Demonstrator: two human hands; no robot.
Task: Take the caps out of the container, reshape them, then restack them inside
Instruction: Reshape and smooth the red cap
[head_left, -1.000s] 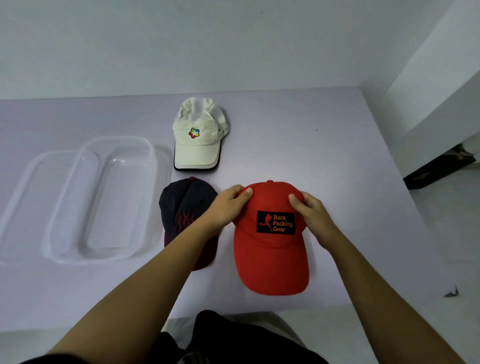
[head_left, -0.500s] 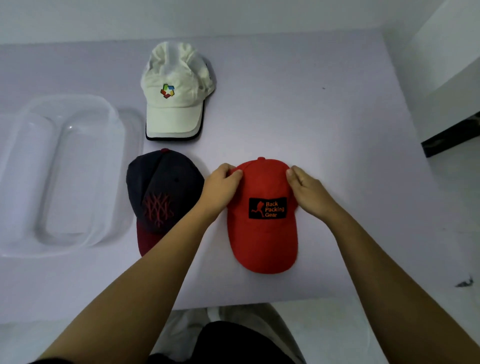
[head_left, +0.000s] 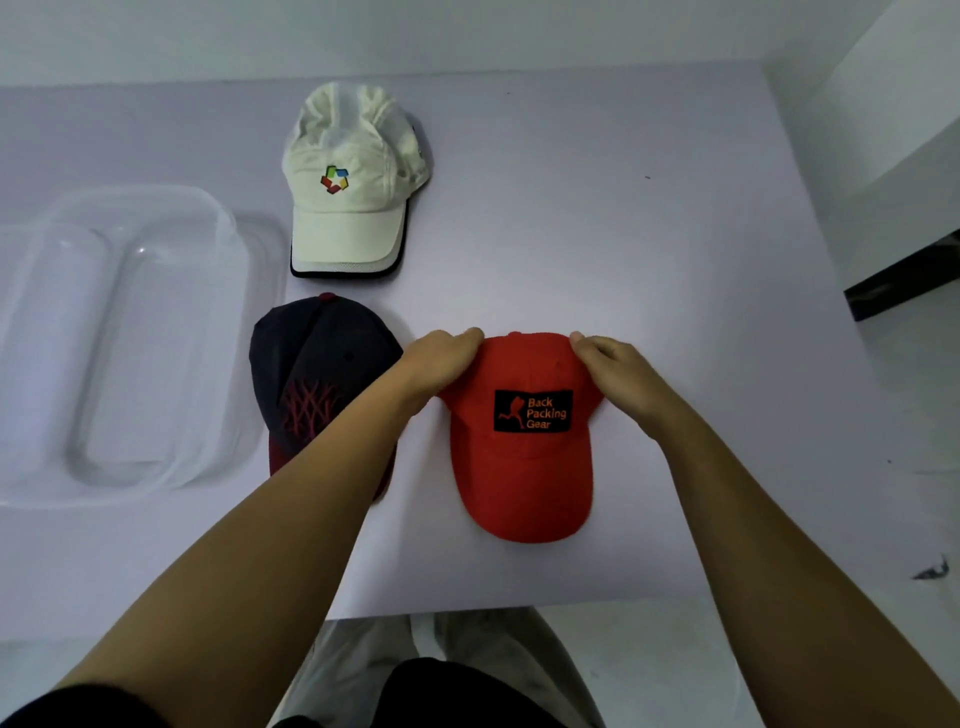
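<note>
Caps lie three to the bench (head_left: 675, 249), all outside the container, and the one you are working on is the red cap (head_left: 522, 478). It sits flat near the bench's front edge, a little right of centre, with its brim pointing toward you and its black patch reading "Back Packing Gear" facing up. Your left hand (head_left: 441, 364) is on the upper left of its crown, the fingers (head_left: 467, 338) curled over the fabric and gripping it. Your right hand (head_left: 615, 371) mirrors that on the upper right, its fingers (head_left: 587, 343) bent and pinching the crown's edge. Just to the left lies the dark cap (head_left: 317, 358), navy with a red stitched pattern and a dark red brim. Your left forearm crosses over that brim, so you cannot tell whether this cap touches the red one. Beyond it, farther from you, rests the white cap (head_left: 345, 218), brim toward you, with a multicoloured logo on the front and a dark edge along the brim. The clear plastic container (head_left: 156, 195) stands at the bench's left side, beside the dark cap.
</note>
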